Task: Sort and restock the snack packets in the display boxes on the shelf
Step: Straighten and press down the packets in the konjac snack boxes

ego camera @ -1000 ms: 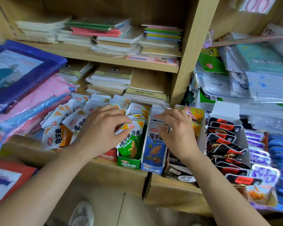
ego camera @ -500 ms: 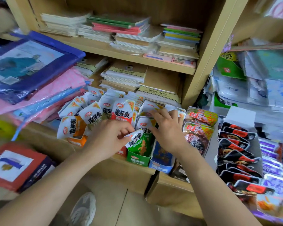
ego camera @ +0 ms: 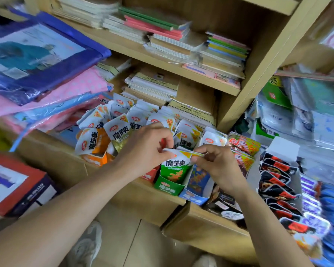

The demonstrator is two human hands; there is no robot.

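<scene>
standing by the wooden shelf point(ego camera: 262, 70), i see it fills the whole view, with stacks of notebooks point(ego camera: 162, 35) on the boards toward twelve o'clock. at ten o'clock a big purple-edged plastic pack point(ego camera: 37, 60) lies tilted on top of pink wrapped cloth point(ego camera: 79, 87). at eight o'clock sits a red box point(ego camera: 14, 182), well apart from the snacks. out at three to four o'clock a row of black-and-red packets point(ego camera: 276, 182) runs down the side, overlapping one another like tiles.

around the middle, a crowd of white snack packets point(ego camera: 120, 130) stands upright, packed close, in display boxes on the lower shelf board. an orange display box point(ego camera: 94, 159) is at nine o'clock of the hands, a green display box point(ego camera: 169, 185) is just under them at six o'clock, and a blue display box point(ego camera: 195, 195) touches the green one on its right side.

the left hand point(ego camera: 145, 149) and the right hand point(ego camera: 218, 164) meet at the centre over the green box. between them is a green packet point(ego camera: 175, 167), its lower part down inside the green display box and its white top bent over. the left fingers point(ego camera: 163, 132) are curled and pinch the top corner at nine o'clock; the right fingers point(ego camera: 207, 149) are curled and pinch the top edge at three o'clock.
</scene>
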